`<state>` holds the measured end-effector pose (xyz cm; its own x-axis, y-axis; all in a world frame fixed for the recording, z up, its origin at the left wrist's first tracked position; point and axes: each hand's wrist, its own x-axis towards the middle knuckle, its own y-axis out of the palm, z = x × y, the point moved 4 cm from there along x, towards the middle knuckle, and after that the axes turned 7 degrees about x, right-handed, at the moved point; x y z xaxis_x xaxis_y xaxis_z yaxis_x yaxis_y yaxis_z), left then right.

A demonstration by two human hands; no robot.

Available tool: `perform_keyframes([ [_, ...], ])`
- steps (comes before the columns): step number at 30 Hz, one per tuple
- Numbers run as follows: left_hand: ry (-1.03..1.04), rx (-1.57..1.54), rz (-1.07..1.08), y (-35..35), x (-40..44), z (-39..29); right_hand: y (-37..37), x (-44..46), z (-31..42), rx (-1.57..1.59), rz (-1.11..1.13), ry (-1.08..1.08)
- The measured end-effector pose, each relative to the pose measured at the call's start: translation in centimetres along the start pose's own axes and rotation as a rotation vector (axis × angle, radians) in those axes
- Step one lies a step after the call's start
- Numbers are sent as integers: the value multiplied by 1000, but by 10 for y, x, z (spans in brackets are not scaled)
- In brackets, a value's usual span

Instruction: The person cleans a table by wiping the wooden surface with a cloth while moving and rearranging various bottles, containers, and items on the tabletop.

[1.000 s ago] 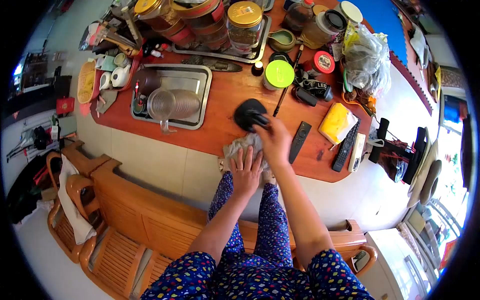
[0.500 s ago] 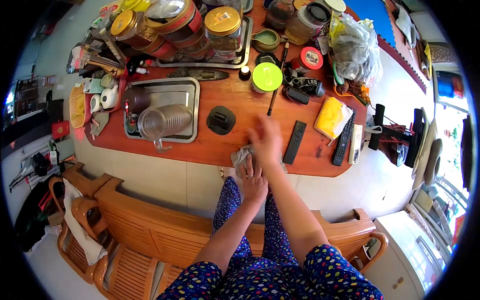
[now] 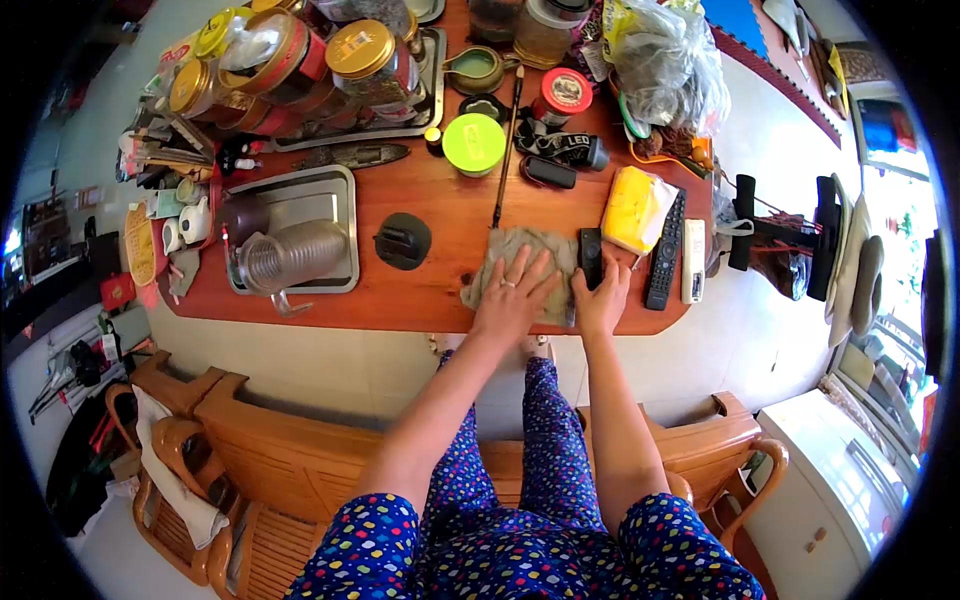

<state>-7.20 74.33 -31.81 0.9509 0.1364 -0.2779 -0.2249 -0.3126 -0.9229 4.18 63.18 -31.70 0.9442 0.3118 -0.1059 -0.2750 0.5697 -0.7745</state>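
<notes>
My left hand (image 3: 513,300) lies flat with spread fingers on a grey-brown cloth (image 3: 520,240), which is laid out near the table's front edge. Just to its right, my right hand (image 3: 602,303) grips the lower end of a black remote control (image 3: 590,246) between thumb and fingers. The remote's upper part shows; its lower end is partly covered by the fingers. Right of that hand are a yellow packet (image 3: 628,212), a longer black remote with many buttons (image 3: 665,255) and a white remote (image 3: 693,262).
A metal tray (image 3: 342,205) with a ribbed glass jug (image 3: 300,255) stands on the left of the wooden table (image 3: 400,310). Between it and the cloth sits a black round object (image 3: 403,241). A green-lidded tub (image 3: 473,145), thin stick (image 3: 508,150), headlamp (image 3: 575,150) and jars stand farther back.
The cloth, bunched under my left hand before, is now spread flatter. My right hand has come down rightward from above the cloth and taken hold of the black remote. The view has shifted.
</notes>
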Motion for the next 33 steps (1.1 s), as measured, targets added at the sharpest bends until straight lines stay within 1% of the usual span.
perform_keyframes([
  [1, 5, -2, 1, -3, 7, 2, -6, -2, 0, -3, -3, 4],
  [3, -25, 33, -51, -8, 19, 4, -20, -12, 5, 87, 4, -105],
  [5, -31, 44, -73, -10, 27, 6, -29, -30, 1, 91, 9, -100],
  [7, -121, 16, -104, -14, 33, 10, -39, -49, -5, 159, 98, 24],
  [8, -173, 46, -148, -17, 36, 12, -42, -58, -13, 190, 95, -2],
  [9, -168, 48, -146, -19, 40, 12, -47, -66, -19, 192, 92, 2],
  [11, -319, 67, -183, -28, 45, 20, -54, -81, -30, 192, 139, 40],
  [13, -336, 65, -205, -24, 44, 19, -61, -89, -41, 226, 108, 24],
  [15, -474, 93, -214, -22, 39, 17, -68, -92, -45, 227, 98, -20],
  [16, -506, 85, -217, -16, 31, 10, -70, -92, -46, 232, 95, -16],
  [20, -477, 97, -167, -1, -11, -28, -70, -67, -25, 297, 75, 12],
  [21, -397, 104, -129, 8, -22, -40, -64, -58, -18, 332, 86, 24],
  [22, -317, 109, -91, 17, -31, -52, -53, -49, -12, 322, 88, -7],
  [23, -311, 116, -92, 29, -40, -60, -48, -37, 6, 274, 59, -117],
  [24, -291, 183, -53, 44, -46, -70, -38, -27, 20, 243, 163, -85],
  [25, -272, 246, -13, 54, -49, -79, -27, -18, 36, 243, 227, -110],
  [26, -269, 244, -13, 55, -50, -87, -11, -12, 48, 206, 266, -142],
  [28, -313, 55, 103, 56, -49, -95, 25, -8, 63, 178, 277, -228],
  [29, -315, 56, 102, 53, -49, -98, 40, -9, 69, 176, 287, -275],
  [30, -299, -57, 9, 46, -49, -99, 47, -9, 75, 179, 287, -279],
  [31, -285, -168, -86, 41, -48, -99, 57, -10, 81, 144, 340, -284],
  [32, -307, -186, -131, 39, -49, -98, 65, -11, 88, 111, 398, -294],
  [33, -323, -183, -133, 43, -49, -97, 66, -14, 92, 116, 410, -304],
])
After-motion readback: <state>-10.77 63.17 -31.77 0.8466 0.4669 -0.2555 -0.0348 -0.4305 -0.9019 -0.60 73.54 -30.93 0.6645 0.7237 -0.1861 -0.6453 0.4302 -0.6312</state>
